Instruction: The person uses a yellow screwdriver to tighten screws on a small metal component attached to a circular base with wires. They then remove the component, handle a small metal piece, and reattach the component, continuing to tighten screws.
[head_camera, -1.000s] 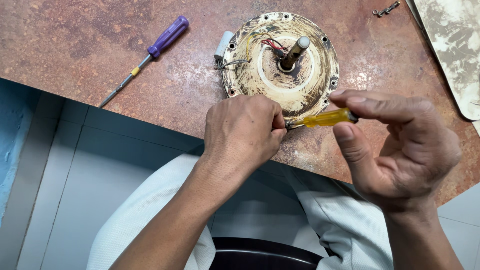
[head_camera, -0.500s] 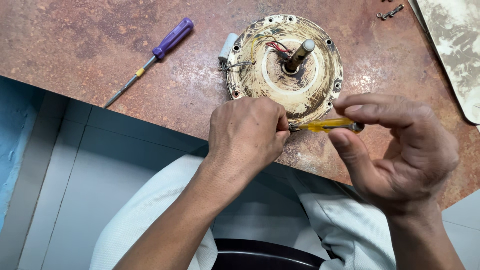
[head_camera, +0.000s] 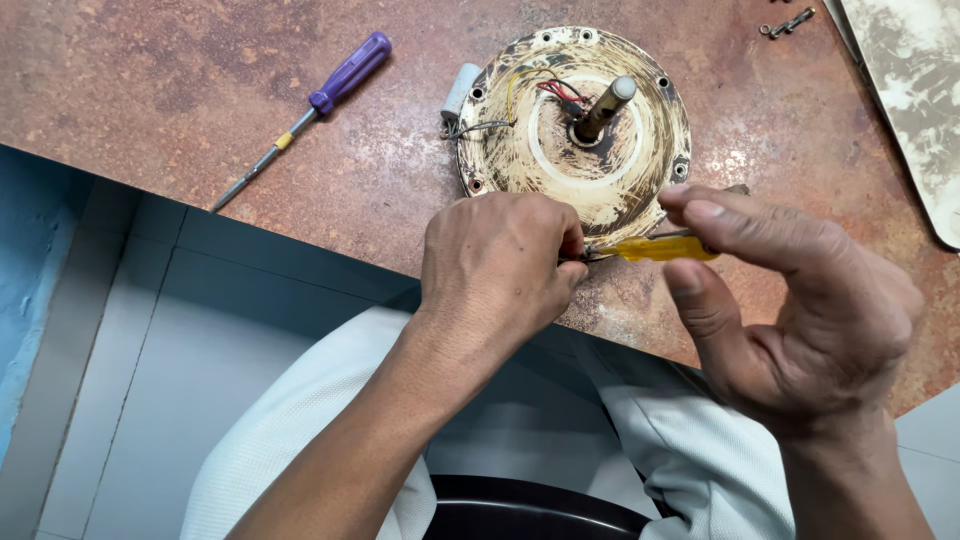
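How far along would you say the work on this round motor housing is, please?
Done: the round motor housing lies on the table, wires exposed. In hand: the right hand holds a yellow screwdriver toward the left hand. Left: the purple screwdriver lies apart.

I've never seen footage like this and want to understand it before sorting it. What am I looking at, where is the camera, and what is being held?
There is no machine here: a person works with two bare hands. The camera is worn on the head and looks down, so you see the forearms, the lap in pale clothing and the edge of a mottled brown table.

The right hand holds a small yellow-handled screwdriver between thumb and fingers. Its tip points at the left hand, whose fingers are pinched together around something too small to make out.

Just beyond the hands lies a worn round metal motor housing with a shaft sticking up and red and yellow wires. A purple-handled screwdriver lies apart to the left, and a few small metal parts near the far right edge.
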